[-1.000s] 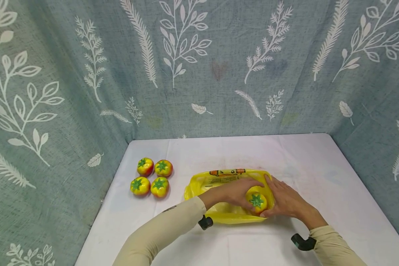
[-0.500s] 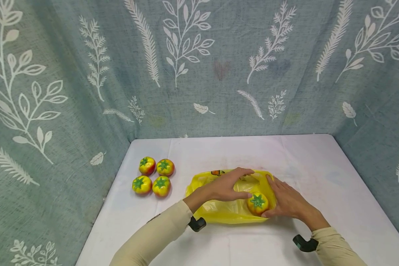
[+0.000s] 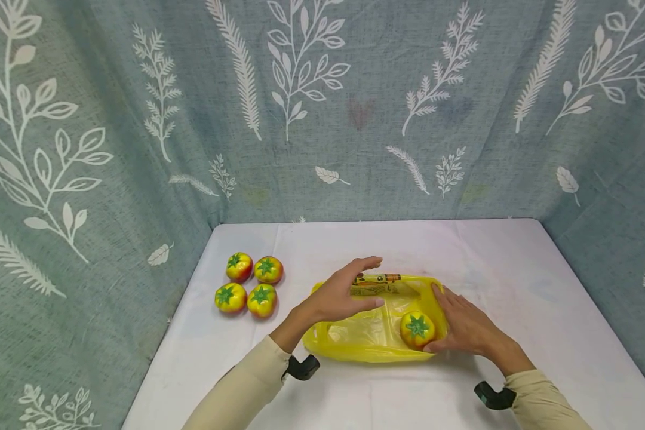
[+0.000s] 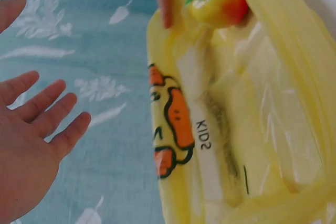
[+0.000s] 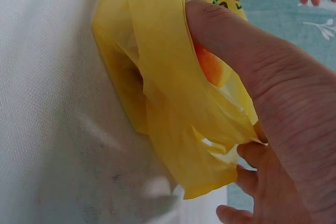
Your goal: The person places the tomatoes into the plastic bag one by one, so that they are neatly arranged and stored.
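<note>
A yellow plastic bag (image 3: 355,352) lies spread with its mouth open upward, a cartoon print and lettering on its far side. One yellow-red toy tomato (image 3: 417,329) with a green star-shaped top sits inside at the right end. My right hand (image 3: 470,325) holds that end of the bag, its thumb over the near rim beside the tomato; the fingers are partly hidden behind the plastic in the right wrist view. My left hand (image 3: 335,295) hovers over the bag's left part, fingers spread and holding nothing; the left wrist view shows the palm (image 4: 26,156) apart from the bag.
Several more toy tomatoes (image 3: 246,283) stand in a close group on the left of the white-covered table (image 3: 494,257). A grey-green curtain (image 3: 322,197) with white leaf prints hangs behind and at both sides. A dark wrist mount (image 3: 303,367) sits under each wrist.
My left hand has moved away from the tomato at the bag's right end, leftward over the bag. The right hand stays at its end of the bag.
</note>
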`<state>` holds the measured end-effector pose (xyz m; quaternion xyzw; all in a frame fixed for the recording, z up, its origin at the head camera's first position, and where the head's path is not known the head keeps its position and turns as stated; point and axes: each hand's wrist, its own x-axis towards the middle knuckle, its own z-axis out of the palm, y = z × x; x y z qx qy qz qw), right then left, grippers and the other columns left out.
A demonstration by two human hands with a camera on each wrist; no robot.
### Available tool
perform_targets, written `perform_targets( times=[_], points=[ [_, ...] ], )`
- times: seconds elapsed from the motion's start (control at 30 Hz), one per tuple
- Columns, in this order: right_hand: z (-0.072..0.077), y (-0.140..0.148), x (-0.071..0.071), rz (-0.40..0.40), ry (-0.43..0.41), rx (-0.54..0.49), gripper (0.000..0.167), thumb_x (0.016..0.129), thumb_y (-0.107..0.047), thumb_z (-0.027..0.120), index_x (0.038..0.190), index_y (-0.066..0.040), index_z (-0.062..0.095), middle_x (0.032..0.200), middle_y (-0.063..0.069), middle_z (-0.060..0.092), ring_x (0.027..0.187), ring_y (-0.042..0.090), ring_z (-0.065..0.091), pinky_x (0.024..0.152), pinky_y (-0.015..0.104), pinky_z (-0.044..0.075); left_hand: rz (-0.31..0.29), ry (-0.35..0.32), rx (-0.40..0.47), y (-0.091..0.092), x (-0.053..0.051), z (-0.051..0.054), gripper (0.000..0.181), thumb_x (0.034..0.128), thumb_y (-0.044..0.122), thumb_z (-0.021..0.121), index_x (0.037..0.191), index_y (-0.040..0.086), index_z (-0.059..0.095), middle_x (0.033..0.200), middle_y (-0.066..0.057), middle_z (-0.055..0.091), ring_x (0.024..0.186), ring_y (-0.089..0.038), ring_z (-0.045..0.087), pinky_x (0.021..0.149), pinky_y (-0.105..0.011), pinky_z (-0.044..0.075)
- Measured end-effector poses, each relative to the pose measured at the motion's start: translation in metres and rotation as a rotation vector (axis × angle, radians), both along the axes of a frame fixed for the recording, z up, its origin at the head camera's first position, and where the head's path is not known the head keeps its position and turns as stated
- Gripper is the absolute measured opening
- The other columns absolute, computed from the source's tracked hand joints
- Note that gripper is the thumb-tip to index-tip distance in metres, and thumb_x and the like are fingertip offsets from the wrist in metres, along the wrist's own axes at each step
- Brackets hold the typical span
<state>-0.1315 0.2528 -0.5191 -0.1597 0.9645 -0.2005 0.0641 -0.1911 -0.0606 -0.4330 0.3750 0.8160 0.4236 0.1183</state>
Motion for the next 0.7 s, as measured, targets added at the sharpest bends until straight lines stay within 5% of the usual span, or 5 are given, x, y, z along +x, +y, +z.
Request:
perform_targets(
  times=[0.33, 0.7],
  points=[
    [-0.003, 0.002, 0.001, 0.005, 0.009, -0.005, 0.136, 0.064, -0.073, 0.081, 0.157, 0.006, 0.020, 0.156, 0.034, 0.030, 0.140, 0.050, 0.036, 0.115, 0.063, 0.027, 0.124, -0.026, 0.217, -0.038, 0.005, 0.002, 0.080, 0.0917, 0.038, 0.076, 0.157, 0.024, 0.033, 0.157, 0.003, 0.039, 0.144, -0.015, 0.036, 0.117, -0.042, 0.034],
    [-0.002, 0.002, 0.000, 0.003, 0.008, -0.014, 0.136, 0.064, -0.073, 0.081, 0.157, 0.006, 0.021, 0.155, 0.035, 0.030, 0.139, 0.050, 0.037, 0.114, 0.064, 0.027, 0.270, -0.025, 0.390, -0.077, 0.016, -0.009, 0.079, 0.0903, 0.019, 0.079, 0.156, 0.016, 0.035, 0.155, -0.008, 0.042, 0.144, -0.030, 0.038, 0.116, -0.051, 0.033]
  ],
)
